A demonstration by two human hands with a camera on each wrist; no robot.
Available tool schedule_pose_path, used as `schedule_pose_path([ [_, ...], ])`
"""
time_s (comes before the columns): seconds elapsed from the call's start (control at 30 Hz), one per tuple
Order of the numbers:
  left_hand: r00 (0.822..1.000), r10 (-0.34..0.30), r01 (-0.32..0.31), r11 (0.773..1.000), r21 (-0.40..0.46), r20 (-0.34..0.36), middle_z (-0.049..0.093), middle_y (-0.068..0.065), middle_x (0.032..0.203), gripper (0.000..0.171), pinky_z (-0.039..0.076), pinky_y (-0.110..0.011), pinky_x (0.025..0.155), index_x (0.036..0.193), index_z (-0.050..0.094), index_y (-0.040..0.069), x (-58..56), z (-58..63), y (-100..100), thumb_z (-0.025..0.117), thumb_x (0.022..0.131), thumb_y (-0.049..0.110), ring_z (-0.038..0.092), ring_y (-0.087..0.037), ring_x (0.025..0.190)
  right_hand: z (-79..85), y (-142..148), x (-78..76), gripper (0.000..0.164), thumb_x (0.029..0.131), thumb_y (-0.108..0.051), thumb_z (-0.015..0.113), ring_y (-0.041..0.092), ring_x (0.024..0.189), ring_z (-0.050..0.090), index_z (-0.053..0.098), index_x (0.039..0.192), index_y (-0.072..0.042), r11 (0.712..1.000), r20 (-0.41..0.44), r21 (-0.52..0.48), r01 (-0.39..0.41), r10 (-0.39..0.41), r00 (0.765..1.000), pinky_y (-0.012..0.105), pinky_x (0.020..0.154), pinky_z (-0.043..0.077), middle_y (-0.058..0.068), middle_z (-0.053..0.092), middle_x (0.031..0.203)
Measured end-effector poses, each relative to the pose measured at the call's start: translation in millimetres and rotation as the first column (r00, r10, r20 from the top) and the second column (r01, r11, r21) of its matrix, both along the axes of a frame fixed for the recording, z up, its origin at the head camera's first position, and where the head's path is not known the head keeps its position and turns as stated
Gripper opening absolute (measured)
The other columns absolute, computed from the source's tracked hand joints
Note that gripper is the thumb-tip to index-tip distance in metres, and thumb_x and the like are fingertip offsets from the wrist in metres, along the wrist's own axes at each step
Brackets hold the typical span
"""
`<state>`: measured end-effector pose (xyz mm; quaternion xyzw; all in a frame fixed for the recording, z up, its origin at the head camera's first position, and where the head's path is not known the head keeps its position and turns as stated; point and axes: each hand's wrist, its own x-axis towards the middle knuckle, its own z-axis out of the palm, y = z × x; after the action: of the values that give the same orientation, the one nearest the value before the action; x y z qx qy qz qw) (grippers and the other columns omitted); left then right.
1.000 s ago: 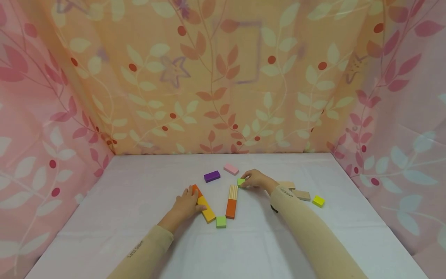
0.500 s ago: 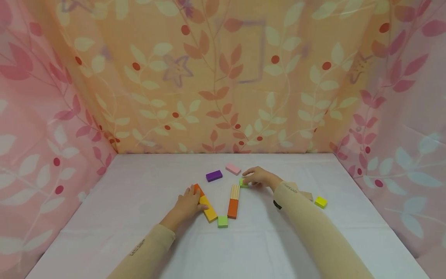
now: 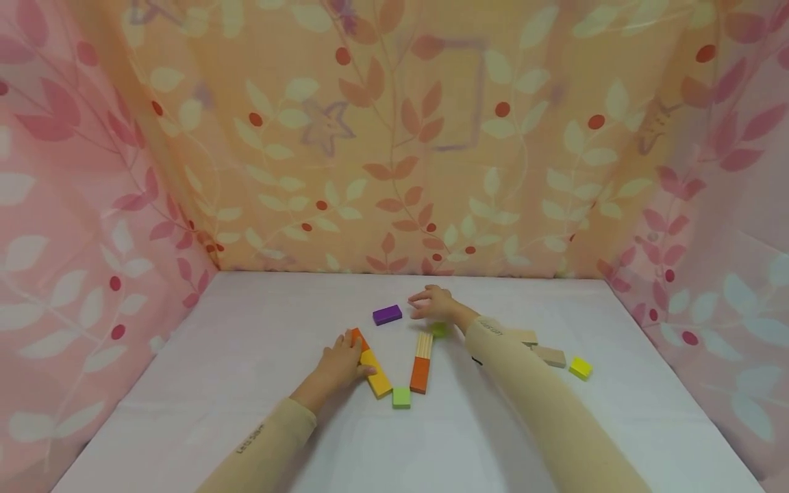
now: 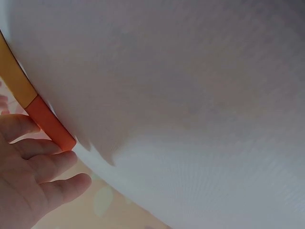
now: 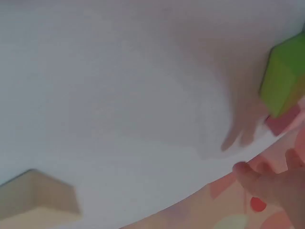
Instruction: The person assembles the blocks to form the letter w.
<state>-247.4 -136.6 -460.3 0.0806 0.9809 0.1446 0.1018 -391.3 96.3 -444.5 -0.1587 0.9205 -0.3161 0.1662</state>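
My left hand point(image 3: 337, 370) rests beside the orange block point(image 3: 359, 339) and the yellow block point(image 3: 376, 376), which lie end to end. Its thumb reaches over the yellow one. In the left wrist view, loosely bent fingers touch the orange block point(image 4: 50, 121). My right hand point(image 3: 433, 303) hovers with spread fingers, holding nothing, past a green block point(image 3: 439, 331). The pink block point(image 5: 282, 121) shows beneath that hand in the right wrist view; in the head view the hand hides it. A second green block point(image 3: 401, 398) lies at the row's front corner.
A red-orange block point(image 3: 420, 375) and a striped wooden block point(image 3: 424, 345) form the right-hand row. Behind the rows lies a purple block point(image 3: 387, 315). Plain wooden blocks point(image 3: 548, 356) and a bright yellow block point(image 3: 581, 368) are at the right. Patterned curtains point(image 3: 394, 137) surround the white table.
My right hand has let go of the green block by the striped one and moved back and left over the pink block. The left hand has stayed by its blocks.
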Motion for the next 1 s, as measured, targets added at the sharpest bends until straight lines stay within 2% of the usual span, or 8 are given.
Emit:
schedule_pose_path([
  [0.13,1.0,0.001,-0.001,1.0,0.011,-0.001,0.025,-0.035,0.15,0.079,0.025,-0.067,0.105,0.142,0.039,-0.012,2.0,1.7,1,0.063,0.091,0.044,0.026,-0.049,0.138,-0.6,-18,1.6,0.055,0.085,-0.033,0.075,0.044,0.144,0.009,0.059,0.136,-0.023,0.997,-0.034,0.069,-0.039,0.041,0.999,0.066,0.11,0.012,0.015,0.017,0.16],
  [0.37,1.0,0.001,-0.001,1.0,0.006,-0.007,0.026,-0.034,0.15,0.08,0.025,-0.066,0.105,0.141,0.039,-0.012,3.8,1.3,2,0.064,0.09,0.044,0.026,-0.048,0.138,-5.7,-33,0.9,0.053,0.086,-0.035,0.074,0.041,0.146,-0.004,0.058,0.137,-0.03,0.994,0.0,0.104,-0.026,0.026,1.0,0.065,0.111,0.002,0.008,0.01,0.162],
  [0.47,1.0,0.0,0.0,1.0,-0.005,-0.01,0.027,-0.034,0.15,0.081,0.026,-0.066,0.105,0.141,0.039,-0.012,2.9,1.1,2,0.064,0.09,0.045,0.027,-0.048,0.138,-8.2,-37,0.4,0.049,0.087,-0.036,0.072,0.04,0.146,-0.004,0.059,0.135,-0.031,0.991,-0.009,0.13,-0.033,0.034,0.999,0.065,0.111,0.002,0.007,0.011,0.162],
  [0.77,1.0,-0.001,0.001,1.0,-0.019,-0.017,0.028,-0.033,0.15,0.081,0.027,-0.065,0.106,0.141,0.04,-0.012,4.4,5.4,5,0.064,0.09,0.046,0.026,-0.048,0.138,-3.7,-38,8.3,0.037,0.086,-0.029,0.074,0.05,0.141,0.011,0.07,0.121,-0.018,0.988,-0.11,0.141,-0.061,0.076,0.991,0.071,0.105,0.015,0.019,0.024,0.157],
  [1.0,0.999,0.004,-0.004,1.0,-0.003,-0.042,0.029,-0.033,0.149,0.078,0.023,-0.067,0.106,0.139,0.044,-0.011,6.1,7.0,3,0.066,0.089,0.044,0.019,-0.051,0.139,-7.0,-35,7.2,0.033,0.086,-0.028,0.075,0.046,0.141,0.016,0.071,0.116,-0.015,0.992,-0.104,0.117,-0.047,0.059,0.993,0.069,0.106,0.017,0.017,0.026,0.156],
])
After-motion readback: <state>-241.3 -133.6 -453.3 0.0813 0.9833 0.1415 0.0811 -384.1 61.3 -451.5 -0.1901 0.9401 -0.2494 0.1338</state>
